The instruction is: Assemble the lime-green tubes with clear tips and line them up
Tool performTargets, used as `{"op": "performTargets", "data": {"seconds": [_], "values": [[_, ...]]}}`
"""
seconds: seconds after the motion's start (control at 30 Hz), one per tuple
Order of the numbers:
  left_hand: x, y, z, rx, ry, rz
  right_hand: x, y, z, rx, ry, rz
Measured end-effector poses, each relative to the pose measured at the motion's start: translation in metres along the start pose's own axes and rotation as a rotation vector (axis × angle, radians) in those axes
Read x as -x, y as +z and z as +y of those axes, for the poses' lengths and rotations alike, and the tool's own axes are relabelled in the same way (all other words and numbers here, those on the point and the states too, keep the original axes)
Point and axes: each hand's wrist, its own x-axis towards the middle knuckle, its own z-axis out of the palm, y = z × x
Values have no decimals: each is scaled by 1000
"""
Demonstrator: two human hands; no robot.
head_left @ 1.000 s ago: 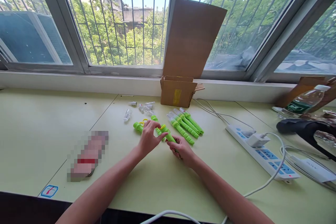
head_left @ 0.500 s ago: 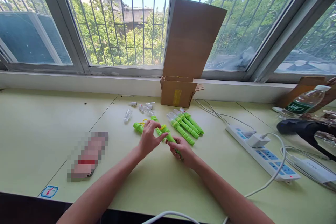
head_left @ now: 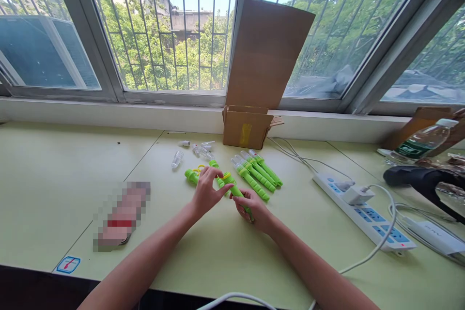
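A ribbed green plastic tube (head_left: 237,192) slants between my two hands above the table. My right hand (head_left: 253,209) is closed around its lower part. At its upper end is a yellow ring (head_left: 226,175), where the curled index finger and thumb of my left hand (head_left: 208,188) grip from either side. More green tubes (head_left: 191,176) lie beside and partly behind my left hand, with yellow rings near them. To the right rest several green tubes with clear caps (head_left: 258,170), side by side. Loose clear plastic caps (head_left: 177,160) are scattered beyond my left hand.
A cardboard box (head_left: 247,128) with a raised flap stands against the windowsill. On the right are a power strip (head_left: 363,213) with cables, a water bottle (head_left: 423,140) and a black curved object (head_left: 417,177). A blurred flat object (head_left: 123,218) lies at left.
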Motion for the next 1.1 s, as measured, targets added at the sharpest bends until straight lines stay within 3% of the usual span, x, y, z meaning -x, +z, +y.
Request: {"op": "performTargets", "data": {"seconds": [1.1], "values": [[3,2,0,-6,-10,45,2,2,-2,-144,98,-68]]}}
